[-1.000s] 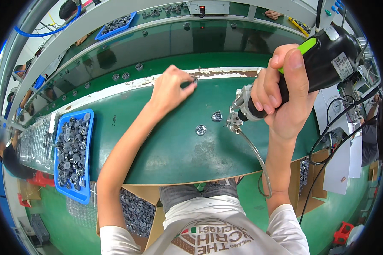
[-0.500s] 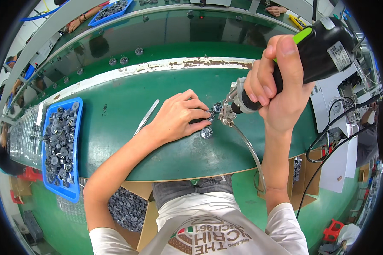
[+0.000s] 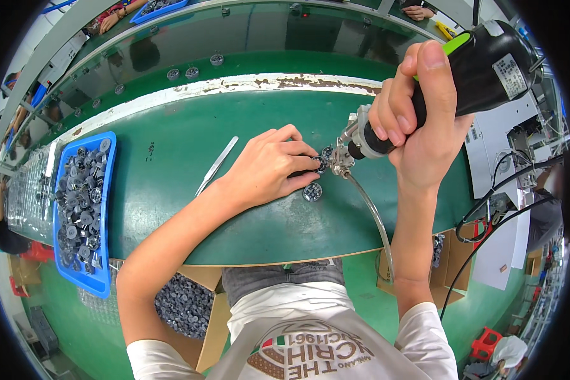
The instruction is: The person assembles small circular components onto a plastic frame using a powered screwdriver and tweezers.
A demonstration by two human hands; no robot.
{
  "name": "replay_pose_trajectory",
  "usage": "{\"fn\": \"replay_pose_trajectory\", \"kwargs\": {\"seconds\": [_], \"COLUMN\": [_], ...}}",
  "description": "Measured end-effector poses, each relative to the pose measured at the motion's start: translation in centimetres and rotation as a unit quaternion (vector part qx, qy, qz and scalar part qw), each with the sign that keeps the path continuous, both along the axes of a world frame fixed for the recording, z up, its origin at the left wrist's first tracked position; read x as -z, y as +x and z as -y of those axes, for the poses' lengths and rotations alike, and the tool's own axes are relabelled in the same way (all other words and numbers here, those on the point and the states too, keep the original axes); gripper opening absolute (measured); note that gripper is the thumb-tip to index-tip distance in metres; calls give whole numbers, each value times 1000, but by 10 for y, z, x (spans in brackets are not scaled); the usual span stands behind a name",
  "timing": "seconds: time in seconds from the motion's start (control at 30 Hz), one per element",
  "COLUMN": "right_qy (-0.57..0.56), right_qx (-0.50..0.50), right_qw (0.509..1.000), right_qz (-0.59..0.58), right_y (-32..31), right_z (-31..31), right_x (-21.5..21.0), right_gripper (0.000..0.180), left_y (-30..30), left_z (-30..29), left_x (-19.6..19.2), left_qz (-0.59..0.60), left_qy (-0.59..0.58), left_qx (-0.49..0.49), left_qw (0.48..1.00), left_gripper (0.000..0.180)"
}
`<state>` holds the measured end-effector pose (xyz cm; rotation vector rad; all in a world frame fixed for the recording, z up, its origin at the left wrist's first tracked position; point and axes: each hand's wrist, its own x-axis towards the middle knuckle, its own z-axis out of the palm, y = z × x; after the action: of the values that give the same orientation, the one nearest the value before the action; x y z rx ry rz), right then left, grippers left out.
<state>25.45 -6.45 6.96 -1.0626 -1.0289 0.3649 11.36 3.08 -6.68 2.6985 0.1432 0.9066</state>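
Observation:
My right hand (image 3: 418,120) grips a black power screwdriver (image 3: 481,60) with a green trigger, its metal tip (image 3: 339,161) pointing down at the green table (image 3: 171,158). My left hand (image 3: 269,168) lies flat on the table and pinches a small round metal part (image 3: 323,161) right under the tip. A second round part (image 3: 312,192) sits just below my left fingers. A clear hose (image 3: 370,215) runs from the tool's nose toward my lap.
A blue tray (image 3: 105,209) full of several grey round parts stands at the left edge. A metal strip (image 3: 216,166) lies beside my left wrist. More round parts (image 3: 192,73) sit on the rear conveyor. Cables and a white unit (image 3: 506,152) are at right.
My left hand came back from the far edge of the table to the screwdriver tip and now holds a part there. The screwdriver has stayed close to the same spot.

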Motion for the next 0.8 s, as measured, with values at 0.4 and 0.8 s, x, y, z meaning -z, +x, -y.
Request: {"fn": "replay_pose_trajectory", "kwargs": {"seconds": [0.4, 0.8], "right_qy": [27, 45], "right_qx": [-29, -53], "right_qw": [999, 997], "right_qz": [23, 31], "right_y": [-5, 4], "right_z": [-6, -10], "right_x": [4, 12], "right_gripper": [32, 38], "left_y": [0, 2], "left_z": [1, 4], "left_x": [3, -1], "left_qz": [-7, -3], "left_qy": [-21, -13], "left_qx": [-4, -11], "left_qw": [1000, 1000], "left_gripper": [16, 18]}}
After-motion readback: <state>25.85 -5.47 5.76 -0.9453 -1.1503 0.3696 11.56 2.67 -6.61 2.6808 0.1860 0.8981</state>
